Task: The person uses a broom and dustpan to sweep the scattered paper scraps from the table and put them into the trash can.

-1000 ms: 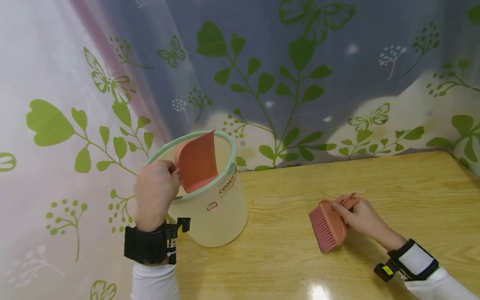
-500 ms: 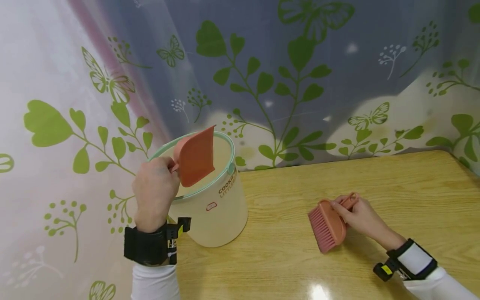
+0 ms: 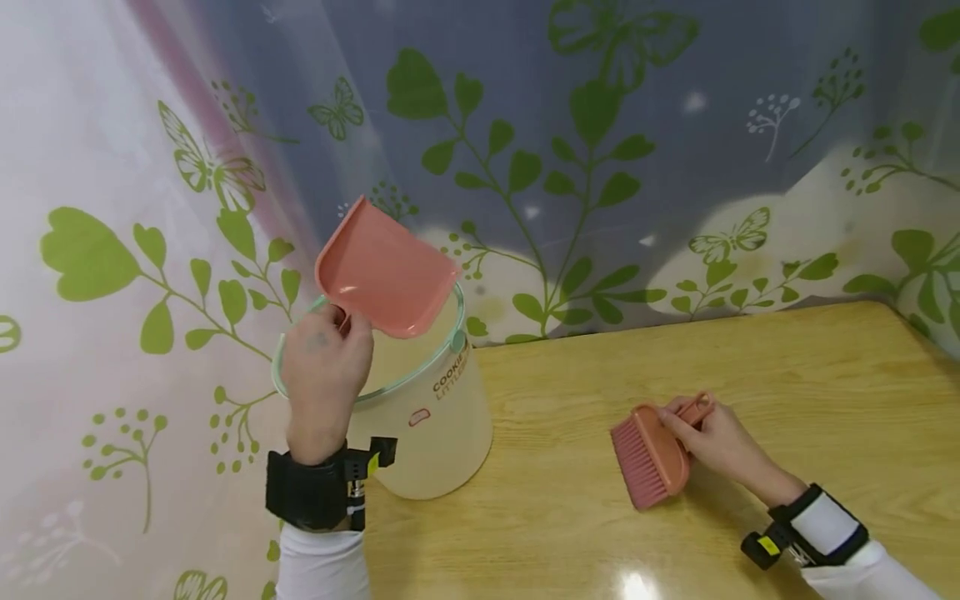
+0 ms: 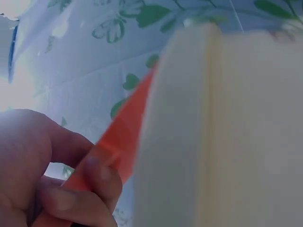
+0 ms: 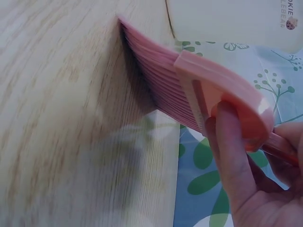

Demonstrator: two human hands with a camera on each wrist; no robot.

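Observation:
My left hand [image 3: 326,375] grips the handle of a salmon-pink dustpan [image 3: 386,271], held above the mouth of a cream bucket [image 3: 442,433] with a mint-green rim. The pan's inside faces me, and no debris shows on it. In the left wrist view, fingers curl round the dustpan [image 4: 120,137] beside the blurred bucket wall [image 4: 246,132]. On the right, my right hand [image 3: 731,442] holds a small hand brush [image 3: 656,454] by its handle and back. Its pink bristles [image 5: 156,75] point left, close to the tabletop in the right wrist view.
A light wood table [image 3: 555,417] bears the bucket at its left end. Behind and to the left hangs a curtain [image 3: 510,167] printed with green leaves and butterflies. The table's far edge runs along the curtain.
The dustpan has risen out of the bucket's mouth and turned so that its inside faces me. My right hand and the brush have barely moved.

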